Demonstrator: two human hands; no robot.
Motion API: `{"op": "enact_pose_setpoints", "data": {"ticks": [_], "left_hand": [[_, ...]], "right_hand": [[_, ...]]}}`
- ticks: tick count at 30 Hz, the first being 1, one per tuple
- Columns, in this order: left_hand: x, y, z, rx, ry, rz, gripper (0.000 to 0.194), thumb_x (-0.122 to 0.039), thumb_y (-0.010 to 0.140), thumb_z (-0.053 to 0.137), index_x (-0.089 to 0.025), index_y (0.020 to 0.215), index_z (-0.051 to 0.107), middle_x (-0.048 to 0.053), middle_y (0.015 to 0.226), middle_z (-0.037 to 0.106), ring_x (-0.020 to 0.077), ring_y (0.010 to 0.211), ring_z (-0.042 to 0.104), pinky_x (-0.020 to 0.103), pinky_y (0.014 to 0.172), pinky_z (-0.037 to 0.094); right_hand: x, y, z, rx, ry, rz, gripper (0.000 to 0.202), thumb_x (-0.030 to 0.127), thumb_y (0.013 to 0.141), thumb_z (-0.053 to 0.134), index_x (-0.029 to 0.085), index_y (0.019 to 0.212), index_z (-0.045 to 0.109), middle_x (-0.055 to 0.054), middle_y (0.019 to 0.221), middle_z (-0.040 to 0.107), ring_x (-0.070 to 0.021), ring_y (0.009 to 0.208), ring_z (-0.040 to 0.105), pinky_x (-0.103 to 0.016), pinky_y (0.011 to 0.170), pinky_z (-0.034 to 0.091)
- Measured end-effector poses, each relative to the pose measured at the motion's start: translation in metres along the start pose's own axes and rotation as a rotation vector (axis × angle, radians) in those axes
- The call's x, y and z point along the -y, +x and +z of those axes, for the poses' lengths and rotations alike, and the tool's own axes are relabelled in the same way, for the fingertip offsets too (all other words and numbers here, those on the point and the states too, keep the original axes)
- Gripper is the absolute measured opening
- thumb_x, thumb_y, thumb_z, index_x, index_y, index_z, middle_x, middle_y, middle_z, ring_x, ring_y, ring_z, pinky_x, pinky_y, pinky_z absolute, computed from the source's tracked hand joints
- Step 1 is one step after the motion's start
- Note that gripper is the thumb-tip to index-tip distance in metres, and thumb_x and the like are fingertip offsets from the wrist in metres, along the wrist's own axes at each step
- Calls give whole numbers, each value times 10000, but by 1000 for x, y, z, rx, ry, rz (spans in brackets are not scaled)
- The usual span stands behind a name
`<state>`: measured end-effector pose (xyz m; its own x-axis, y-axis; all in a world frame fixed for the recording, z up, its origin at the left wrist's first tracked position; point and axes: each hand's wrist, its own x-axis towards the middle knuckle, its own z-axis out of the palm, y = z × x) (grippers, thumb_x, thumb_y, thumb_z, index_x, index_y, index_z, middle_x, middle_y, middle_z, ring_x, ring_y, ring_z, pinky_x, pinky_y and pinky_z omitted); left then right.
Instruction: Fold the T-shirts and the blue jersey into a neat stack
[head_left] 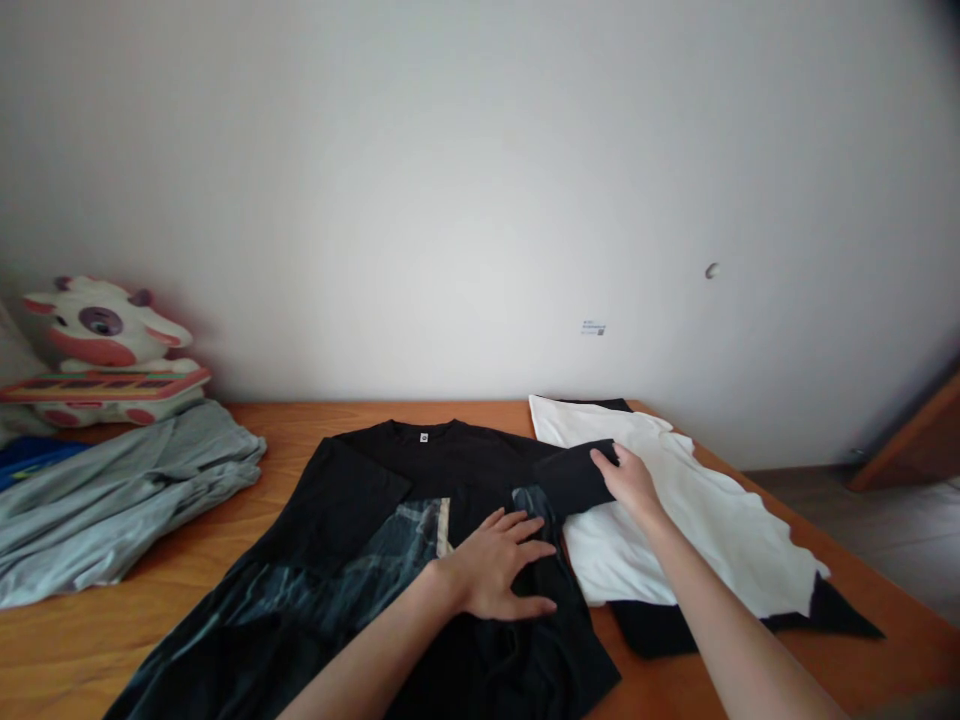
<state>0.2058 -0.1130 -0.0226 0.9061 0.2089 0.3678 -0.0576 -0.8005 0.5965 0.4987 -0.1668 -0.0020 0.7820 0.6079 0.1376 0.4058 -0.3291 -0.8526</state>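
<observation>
A black T-shirt [480, 450] with a grey-blue print lies spread on the wooden table, its collar toward the wall. On the lower front of the shirt rests my left hand [495, 570], fingers spread flat on the cloth. My right hand [626, 480] pinches the end of the right-side sleeve between thumb and fingers. That sleeve reaches over a white garment [720, 530], which lies on top of a black one [656, 630]. The shirt's left-side sleeve lies folded across its front. The bottom hem is out of view.
At the left lies a grey garment [150, 500] beside a bit of blue cloth [30, 455]. Behind them sits a cow-shaped toy keyboard [105, 350]. A pale wall [450, 200] bounds the back of the wooden table [277, 430]; its right edge drops toward the floor [892, 530].
</observation>
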Motion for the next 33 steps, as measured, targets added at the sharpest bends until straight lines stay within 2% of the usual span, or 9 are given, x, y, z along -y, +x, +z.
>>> {"op": "enact_pose_setpoints", "data": {"ticks": [4,8,10,12,13,18,23,28,33], "left_hand": [[4,-1,7,-44,-444,-84,321,-434,858,730,-296,1146,759,103,1268,726,331,1275,614,537,1175,343],[17,7,-1,-404,-1071,-527,517,-555,855,704,-220,1246,662,156,1261,706,278,1128,686,447,1017,511],[23,10,-7,-550,-1322,-689,610,-599,851,683,-220,1319,593,172,1302,677,279,1100,701,455,963,547],[26,12,-13,-645,-1478,-735,584,-606,880,634,-197,1296,611,167,1273,692,284,1078,716,444,933,572],[27,12,-15,-682,-1519,-733,534,-568,892,634,-177,1255,640,162,1237,712,287,1074,720,430,928,580],[36,11,-9,-923,-1496,-789,335,-170,823,720,-162,1152,660,132,1049,778,269,949,762,407,868,617],[46,11,-6,-996,-1495,-788,275,-126,855,654,-197,1116,604,82,969,772,221,850,768,371,790,633],[48,10,-13,-985,-1419,-828,242,-88,779,692,-191,976,598,40,837,735,187,738,741,293,671,608],[52,5,-28,-1041,-1242,-817,286,-167,723,764,-208,947,591,1,796,692,117,613,662,212,572,524]], "right_hand": [[10,1,7,-19,25,22,264,346,783,560,179,884,739,-109,844,769,-308,979,712,-358,813,536],[42,-27,30,87,139,-52,426,403,858,517,170,1157,712,-83,966,784,-244,936,729,-297,758,556],[63,-47,42,293,182,-138,445,504,845,603,212,1159,721,-46,927,785,-216,821,730,-290,731,560],[78,-66,51,633,176,-237,478,604,873,582,196,1054,752,-56,860,778,-200,718,708,-304,704,557],[82,-73,55,677,171,-273,506,637,890,552,186,997,756,-65,832,771,-198,711,702,-308,709,555],[54,-95,67,272,128,-418,522,619,890,570,195,1184,648,-105,1045,728,-234,946,692,-365,845,560],[3,-108,64,295,-173,-729,689,456,758,764,264,1380,540,-111,1379,569,-306,1293,537,-500,1099,455],[-15,-113,63,174,-221,-720,509,151,823,534,276,1314,586,-86,1266,620,-266,1193,594,-487,1049,511],[-14,-114,64,185,-245,-707,417,111,848,476,287,1166,681,-71,1217,641,-256,1153,605,-465,1026,528]]}}
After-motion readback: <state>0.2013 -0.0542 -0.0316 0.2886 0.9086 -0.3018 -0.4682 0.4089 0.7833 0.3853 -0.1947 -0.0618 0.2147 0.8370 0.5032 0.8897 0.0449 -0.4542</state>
